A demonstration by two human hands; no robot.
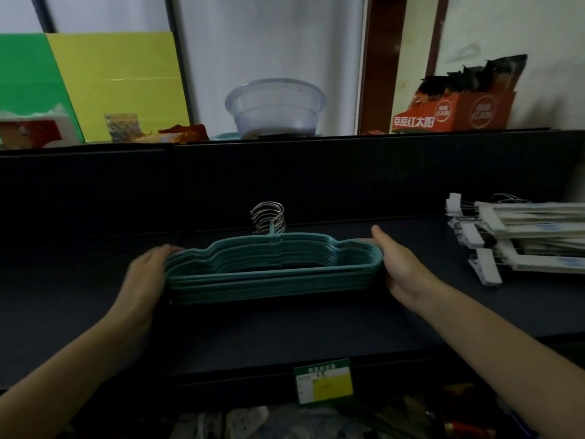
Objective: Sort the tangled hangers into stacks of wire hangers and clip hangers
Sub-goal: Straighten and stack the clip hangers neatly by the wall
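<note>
the left hand (145, 274) is at the left end of the pile of wire hangers (269, 277). it looks a bit blurry, but its fingers (172, 249) seem curled over that end, holding it. if this hand lets go or tugs too fast, the thin hangers could slide apart and the neat pile would get messy.

the wire hangers lie in the middle of the dark worktop (285, 331), stacked flat, one on top of another. their hooks (269, 217) stick up together at the back. if the pile is lifted crooked, the hooks could catch on each other and tangle.

the right hand (403, 270) is pressed flat on the right end of the pile. its fingers are straight and its thumb is up, not wrapped round. only a push holds this side, so i think that end could drop if both hands lift. a hard squeeze might make the pile bend up and pop out.

the clip hangers (522, 236) sit in their own pile, well apart on the right. if the wire pile slides that way, the two kinds could bump and mix.
</note>
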